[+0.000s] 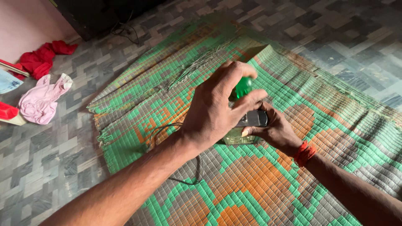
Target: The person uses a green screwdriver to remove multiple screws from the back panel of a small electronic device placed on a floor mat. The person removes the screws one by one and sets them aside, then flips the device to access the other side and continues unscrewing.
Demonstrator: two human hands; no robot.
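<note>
My left hand (pixel 211 111) reaches in from the lower left, and its fingers are closed around the green top (pixel 243 86) of a small clear bottle (pixel 233 137) that holds pale yellowish liquid. My right hand (pixel 278 132), with a red thread (pixel 304 153) on the wrist, comes from the right and grips a grey metallic object (pixel 253 119) pressed against the bottle's side. Both hands meet above a woven mat (pixel 259 184) patterned in green, orange and grey. The left hand hides most of the bottle, and I cannot tell what the grey object is.
A thin black cable (pixel 167 127) loops across the mat under my left forearm. Pink cloth (pixel 41 100) and red cloth (pixel 42 58) lie on the tiled floor (pixel 50 159) at the left. A dark piece of furniture (pixel 94 16) stands at the back.
</note>
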